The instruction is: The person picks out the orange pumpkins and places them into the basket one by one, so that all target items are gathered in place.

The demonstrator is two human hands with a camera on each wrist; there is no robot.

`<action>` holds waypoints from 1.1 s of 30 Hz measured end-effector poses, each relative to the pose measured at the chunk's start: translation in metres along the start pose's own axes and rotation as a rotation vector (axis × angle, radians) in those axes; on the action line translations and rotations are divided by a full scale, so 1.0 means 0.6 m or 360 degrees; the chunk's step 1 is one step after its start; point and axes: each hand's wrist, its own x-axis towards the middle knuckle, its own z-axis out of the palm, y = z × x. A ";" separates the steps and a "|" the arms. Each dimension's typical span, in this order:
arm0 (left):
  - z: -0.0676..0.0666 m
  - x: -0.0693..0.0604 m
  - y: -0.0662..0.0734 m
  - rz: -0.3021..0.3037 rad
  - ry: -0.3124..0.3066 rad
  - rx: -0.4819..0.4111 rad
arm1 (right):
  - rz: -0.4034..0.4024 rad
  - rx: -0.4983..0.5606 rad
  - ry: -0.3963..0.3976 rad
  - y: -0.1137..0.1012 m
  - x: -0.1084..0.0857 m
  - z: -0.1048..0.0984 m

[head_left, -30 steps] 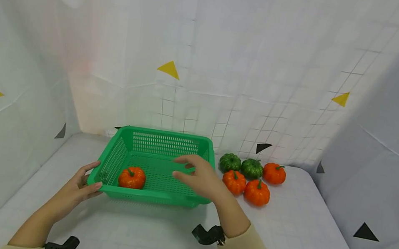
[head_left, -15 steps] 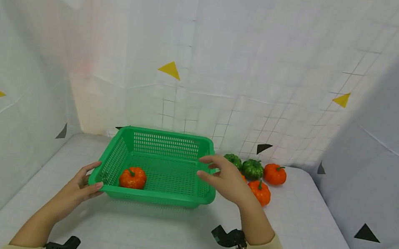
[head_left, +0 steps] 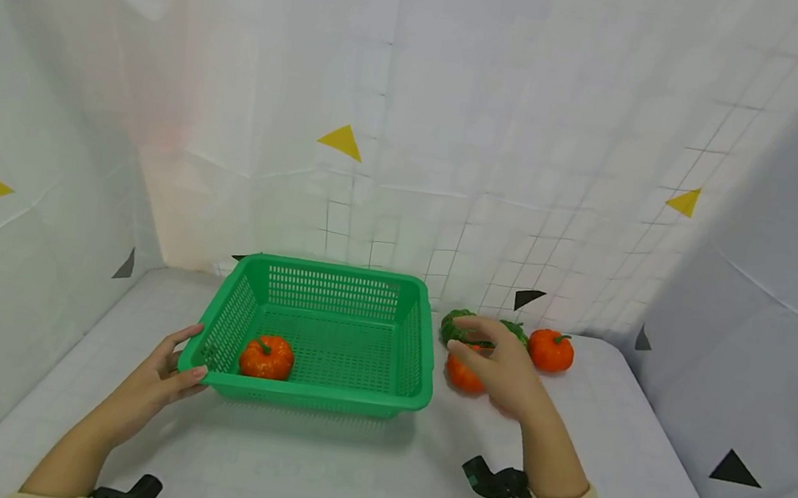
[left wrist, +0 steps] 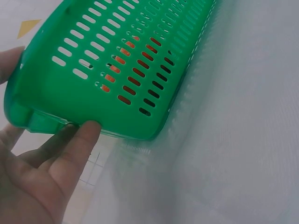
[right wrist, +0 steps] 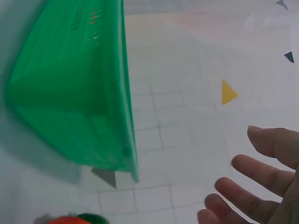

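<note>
On a white table (head_left: 309, 473) sits a perforated green plastic basket (head_left: 315, 392). The left hand (head_left: 150, 384) grips its near-left corner; the right hand (head_left: 509, 375), thumb and fingers parted, holds nothing near green pumpkins (head_left: 455, 326) and orange pumpkins (head_left: 550, 351) right of the basket. Another orange pumpkin (head_left: 267, 358) lies inside, front left.

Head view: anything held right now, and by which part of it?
The left grip holds the green basket by the rim at its near left corner. The right grip holds nothing.
</note>
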 end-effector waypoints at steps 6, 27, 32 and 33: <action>0.000 0.000 -0.001 0.0023 -0.0015 0.0000 | -0.0004 -0.0051 0.0138 0.039 -0.003 -0.015; 0.000 0.001 -0.008 0.0011 -0.0005 0.0032 | 0.0224 -0.0263 0.0337 0.179 -0.028 -0.063; 0.000 0.001 -0.007 0.0005 0.0006 0.0039 | 0.0279 -0.0285 0.0274 0.198 -0.031 -0.073; 0.000 0.001 -0.007 0.0003 0.0006 0.0038 | 0.0288 -0.0299 0.0259 0.202 -0.031 -0.074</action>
